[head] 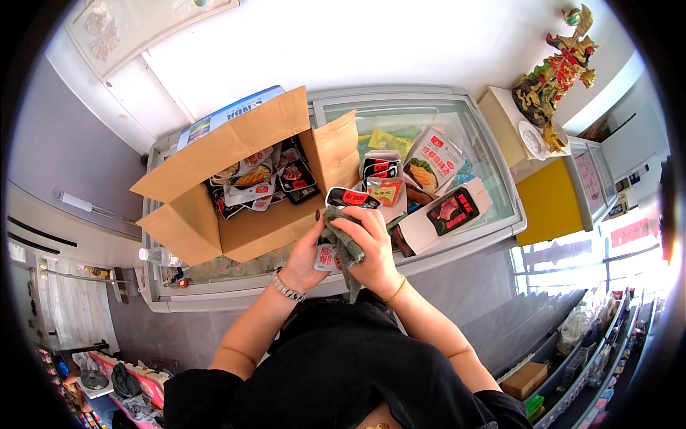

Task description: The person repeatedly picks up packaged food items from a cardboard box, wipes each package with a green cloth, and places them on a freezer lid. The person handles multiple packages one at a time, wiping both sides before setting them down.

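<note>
My left hand [308, 256] holds a small printed food packet [325, 258] upright over the freezer's front edge. A grey-green cloth [347, 246] is gripped in my right hand [370, 248] and pressed against the packet, covering much of it. Left of my hands, an open cardboard box [268, 230] contains several black, white and red food packets [297, 177]. Just beyond my right hand lies another black and white packet [352, 198]. Small open white cartons stand to the right, one holding packets [383, 190], another tipped over [455, 214] with a black and red front.
Everything rests on a glass-topped chest freezer [490, 134]. A large printed packet [434, 161] leans behind the cartons. A plastic bottle [161, 256] lies at the left front. A colourful figurine [557, 75] and a white plate [530, 140] stand on a cabinet at the right.
</note>
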Available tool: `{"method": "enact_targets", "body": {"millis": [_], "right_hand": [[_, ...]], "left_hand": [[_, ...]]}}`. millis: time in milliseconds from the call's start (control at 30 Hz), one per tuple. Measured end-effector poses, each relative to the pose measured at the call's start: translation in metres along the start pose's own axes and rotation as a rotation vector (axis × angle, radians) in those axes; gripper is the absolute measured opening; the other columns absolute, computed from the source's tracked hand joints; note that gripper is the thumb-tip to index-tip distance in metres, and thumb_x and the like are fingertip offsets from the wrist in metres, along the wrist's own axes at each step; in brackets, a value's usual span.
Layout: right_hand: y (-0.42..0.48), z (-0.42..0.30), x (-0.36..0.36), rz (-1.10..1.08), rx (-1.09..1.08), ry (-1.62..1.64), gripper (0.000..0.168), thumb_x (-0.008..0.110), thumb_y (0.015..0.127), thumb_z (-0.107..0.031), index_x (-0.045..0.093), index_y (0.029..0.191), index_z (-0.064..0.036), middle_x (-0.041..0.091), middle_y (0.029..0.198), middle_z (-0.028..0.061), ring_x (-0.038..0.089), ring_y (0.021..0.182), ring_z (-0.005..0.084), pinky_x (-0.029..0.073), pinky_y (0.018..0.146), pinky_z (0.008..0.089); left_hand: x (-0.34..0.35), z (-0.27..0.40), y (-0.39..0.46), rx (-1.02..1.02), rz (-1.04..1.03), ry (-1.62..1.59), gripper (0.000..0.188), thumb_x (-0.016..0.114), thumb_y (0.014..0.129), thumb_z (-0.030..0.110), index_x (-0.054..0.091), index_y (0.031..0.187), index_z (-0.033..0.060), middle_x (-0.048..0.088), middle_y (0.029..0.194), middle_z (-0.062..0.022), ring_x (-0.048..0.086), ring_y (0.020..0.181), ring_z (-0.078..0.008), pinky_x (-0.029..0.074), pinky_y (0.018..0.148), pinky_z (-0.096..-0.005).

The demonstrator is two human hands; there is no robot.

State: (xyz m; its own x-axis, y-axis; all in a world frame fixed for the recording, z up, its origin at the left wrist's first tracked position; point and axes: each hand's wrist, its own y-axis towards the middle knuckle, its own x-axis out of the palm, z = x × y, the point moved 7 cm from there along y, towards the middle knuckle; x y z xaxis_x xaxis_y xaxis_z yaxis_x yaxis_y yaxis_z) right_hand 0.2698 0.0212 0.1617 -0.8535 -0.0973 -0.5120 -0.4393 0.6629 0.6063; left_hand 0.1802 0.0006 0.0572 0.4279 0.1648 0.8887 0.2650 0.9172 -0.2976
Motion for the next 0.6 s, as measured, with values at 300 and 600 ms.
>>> {"method": "enact_targets", "body": {"millis": [300,600], "right_hand": [[0.002,0.018,-0.024,0.216,0.115,-0.004,0.048,0.066,0.058,0.008,0.06,0.104,-0.004,0.056,0.107,0.0139,0.052,0.097,0.0347,0.043,0.085,0.0396],[-0.004,0.017,-0.022,0.163,0.089,-0.156,0.051,0.065,0.053,0.007,0.061,0.103,-0.004,0.055,0.109,0.0142,0.051,0.097,0.0353,0.042,0.085,0.0398]], "left_hand": [[0.008,0.006,0.003,0.15,0.04,0.328,0.041,0.038,0.099,0.036,0.045,0.126,0.0052,0.056,0.122,-0.0095,0.057,0.109,-0.0212,0.047,0.093,-0.037],[-0.014,0.003,0.01,0.195,0.125,0.243,0.031,0.043,0.099,0.027,0.051,0.119,0.0048,0.061,0.112,-0.0053,0.061,0.098,-0.0153,0.051,0.083,-0.0336]]}}
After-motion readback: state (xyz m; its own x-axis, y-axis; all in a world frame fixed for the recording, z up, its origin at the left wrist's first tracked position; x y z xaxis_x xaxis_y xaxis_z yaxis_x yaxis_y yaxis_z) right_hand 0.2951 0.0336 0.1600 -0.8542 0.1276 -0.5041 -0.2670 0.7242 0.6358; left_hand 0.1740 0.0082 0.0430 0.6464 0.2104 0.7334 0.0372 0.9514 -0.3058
